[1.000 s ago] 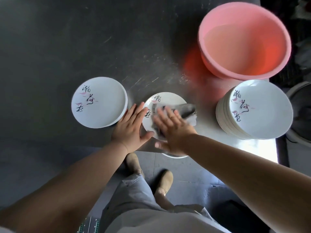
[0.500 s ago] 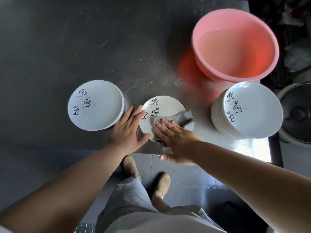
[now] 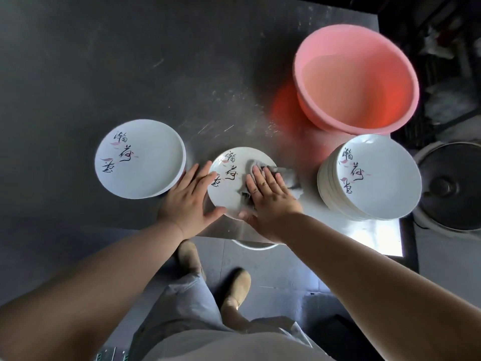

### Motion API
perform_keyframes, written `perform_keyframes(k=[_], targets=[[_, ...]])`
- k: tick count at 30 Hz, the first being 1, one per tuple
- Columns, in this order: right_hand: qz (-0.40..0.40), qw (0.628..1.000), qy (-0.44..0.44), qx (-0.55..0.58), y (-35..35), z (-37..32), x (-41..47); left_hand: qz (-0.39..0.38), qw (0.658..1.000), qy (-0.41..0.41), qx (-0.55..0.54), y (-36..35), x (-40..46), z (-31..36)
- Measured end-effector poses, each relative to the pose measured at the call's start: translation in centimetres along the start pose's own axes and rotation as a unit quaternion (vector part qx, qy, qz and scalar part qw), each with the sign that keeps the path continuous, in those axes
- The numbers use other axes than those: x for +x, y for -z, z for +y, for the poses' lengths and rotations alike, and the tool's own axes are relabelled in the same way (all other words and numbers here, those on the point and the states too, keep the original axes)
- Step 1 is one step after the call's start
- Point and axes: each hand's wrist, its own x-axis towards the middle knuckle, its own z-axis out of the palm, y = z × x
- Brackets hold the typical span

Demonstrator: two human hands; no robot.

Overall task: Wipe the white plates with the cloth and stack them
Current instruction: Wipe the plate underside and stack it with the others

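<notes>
Since the earlier frame, the right hand (image 3: 270, 196) has slid the cloth (image 3: 286, 178) toward the centre of the plate (image 3: 229, 188). Fingers are straight, pressing the cloth flat. The left hand (image 3: 187, 204), open, braces the plate's left rim at the table (image 3: 130, 74) edge. Judged stiff, smooth and breakable: lift by opposite rims. The cloth is soft.

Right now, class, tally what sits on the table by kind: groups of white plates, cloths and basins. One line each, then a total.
Plate groups: 3, left stack, middle plate, right stack
Grey cloth: 1
Pink basin: 1
Total: 5
</notes>
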Motion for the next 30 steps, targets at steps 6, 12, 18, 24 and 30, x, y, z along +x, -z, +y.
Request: perform_keyframes(k=[6, 12, 18, 24, 30], targets=[[-0.018, 0.996, 0.083, 0.002, -2.3, -2.2, -3.7, -0.010, 1.000, 0.012, -0.011, 0.5, 0.2, 0.3], [0.004, 1.000, -0.017, 0.006, 0.3, 1.1, -1.3, -0.039, 0.999, 0.029, -0.006, 1.4, 0.2, 0.6], [0.005, 0.997, 0.075, 0.030, -2.2, -1.7, -5.8, -0.036, 0.999, 0.023, -0.004, 1.3, 0.2, 0.5], [0.043, 0.998, -0.029, 0.040, 0.6, 3.0, 0.1, -0.040, 0.999, 0.025, -0.009, 1.3, 0.2, 0.5], [0.033, 0.995, -0.009, 0.090, -2.1, -1.6, -6.2, -0.047, 0.999, 0.013, -0.004, 0.8, 0.0, 0.3]])
